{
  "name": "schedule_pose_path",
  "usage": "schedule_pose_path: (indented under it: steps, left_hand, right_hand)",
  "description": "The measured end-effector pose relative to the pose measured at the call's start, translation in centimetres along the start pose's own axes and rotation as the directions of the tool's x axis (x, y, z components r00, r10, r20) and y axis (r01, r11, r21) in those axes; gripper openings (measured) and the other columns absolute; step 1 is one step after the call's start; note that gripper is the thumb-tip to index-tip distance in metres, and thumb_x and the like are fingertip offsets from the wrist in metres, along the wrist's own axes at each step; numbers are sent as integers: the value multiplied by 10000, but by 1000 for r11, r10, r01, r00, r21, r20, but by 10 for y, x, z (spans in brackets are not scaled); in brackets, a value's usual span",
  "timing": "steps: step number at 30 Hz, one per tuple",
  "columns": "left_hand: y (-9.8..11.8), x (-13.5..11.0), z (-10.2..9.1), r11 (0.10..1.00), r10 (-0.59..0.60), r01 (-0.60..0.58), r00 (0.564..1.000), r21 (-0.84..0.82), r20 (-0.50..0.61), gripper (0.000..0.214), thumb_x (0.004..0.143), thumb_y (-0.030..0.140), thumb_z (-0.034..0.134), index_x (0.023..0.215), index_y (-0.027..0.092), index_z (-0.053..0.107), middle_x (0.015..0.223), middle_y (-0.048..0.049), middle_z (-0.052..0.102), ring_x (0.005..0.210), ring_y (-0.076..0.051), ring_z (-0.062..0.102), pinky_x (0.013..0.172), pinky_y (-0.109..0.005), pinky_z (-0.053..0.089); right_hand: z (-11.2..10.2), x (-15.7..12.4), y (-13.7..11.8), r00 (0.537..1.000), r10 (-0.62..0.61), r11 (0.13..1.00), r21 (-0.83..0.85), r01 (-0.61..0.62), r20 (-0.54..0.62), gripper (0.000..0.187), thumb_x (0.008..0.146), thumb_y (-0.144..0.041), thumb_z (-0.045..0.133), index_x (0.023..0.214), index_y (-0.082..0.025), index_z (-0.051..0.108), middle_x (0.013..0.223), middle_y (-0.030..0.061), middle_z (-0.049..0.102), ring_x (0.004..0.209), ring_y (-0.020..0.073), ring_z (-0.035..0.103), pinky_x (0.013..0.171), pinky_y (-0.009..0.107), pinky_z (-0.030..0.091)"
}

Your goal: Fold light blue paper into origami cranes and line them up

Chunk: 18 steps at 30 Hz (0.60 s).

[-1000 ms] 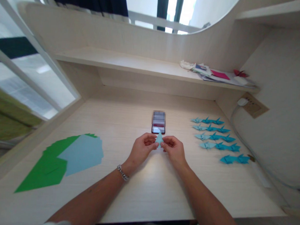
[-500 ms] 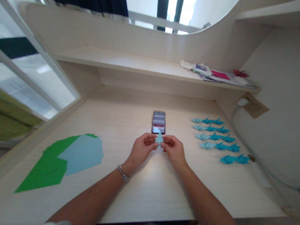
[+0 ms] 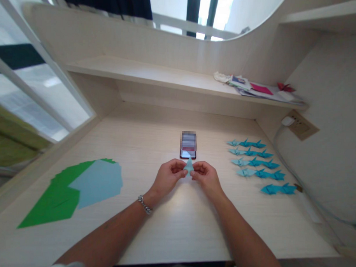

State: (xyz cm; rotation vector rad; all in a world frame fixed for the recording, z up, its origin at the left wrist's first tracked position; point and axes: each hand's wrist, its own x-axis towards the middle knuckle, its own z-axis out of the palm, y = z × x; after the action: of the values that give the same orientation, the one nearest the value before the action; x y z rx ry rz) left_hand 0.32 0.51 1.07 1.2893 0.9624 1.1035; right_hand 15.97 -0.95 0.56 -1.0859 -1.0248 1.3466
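Observation:
A small pale blue piece of folded paper (image 3: 189, 165), pointed at the top, is held upright between my two hands above the desk. My left hand (image 3: 171, 174) pinches its left lower edge between thumb and fingers. On the opposite edge, my right hand (image 3: 206, 175) grips it the same way. The thumbs come close together at its base and cover part of it. Just beyond the paper's tip lies a phone (image 3: 188, 143) with a lit screen, partly blurred out.
Rows of blue folded paper cranes (image 3: 261, 163) line the right side of the desk (image 3: 174, 230). Fanned light blue sheets (image 3: 102, 181) overlap green sheets (image 3: 57, 195) at left. Papers (image 3: 259, 89) lie on the shelf (image 3: 156, 76). A cable runs from the wall socket (image 3: 303, 124).
Both hands keep their pinch on the folded paper with barely any shift. The paper's lower part looks slightly wider now. Everything else stays in place.

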Motion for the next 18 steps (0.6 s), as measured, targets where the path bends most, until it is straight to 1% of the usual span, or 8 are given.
schedule_pose_path:
  steps: [4,7,11,13,16,18]
  left_hand:
    - [2,0,0,1000,9,-9,1000,6,7,165,672,169,701,823,134,646,782,-42,676,703,-138,621,702,-280,499]
    - [4,-1,0,999,-21,20,999,28,42,190,642,161,722,817,131,653,793,-50,684,710,-145,627,704,-285,500]
    - [5,-1,-2,996,-81,78,991,36,103,173,632,149,716,797,135,668,722,-44,687,640,-149,630,646,-290,512]
    - [5,0,-2,996,-88,86,990,26,107,142,637,143,702,775,140,676,678,-35,683,605,-147,626,620,-288,515]
    - [7,0,-2,996,-83,80,994,34,78,102,633,126,685,732,148,686,628,-25,673,578,-144,620,606,-283,518]
    - [8,0,-2,996,-76,73,995,50,69,97,636,122,673,725,155,692,616,-20,671,572,-145,619,610,-287,523]
  right_hand:
    - [-1,1,-1,1000,8,1000,-20,-7,13,241,534,-234,767,734,-176,647,699,6,671,622,137,601,603,265,479]
    - [-2,1,-4,1000,21,998,-55,-20,17,188,540,-217,758,701,-172,673,690,10,682,617,138,600,642,281,478]
    - [-3,-1,-8,999,42,997,-70,-43,-8,181,525,-217,759,688,-176,693,674,11,688,612,149,610,661,297,487]
    - [-3,-1,-9,998,57,997,-60,-56,16,185,527,-226,756,696,-177,699,668,14,687,628,164,620,674,311,499]
    - [-4,-3,-10,993,103,995,10,-104,57,159,599,-283,719,707,-168,703,683,31,688,657,179,637,694,335,517]
    - [-3,-3,-9,991,125,991,43,-128,55,178,639,-324,696,703,-159,699,688,41,688,651,178,640,691,344,525]
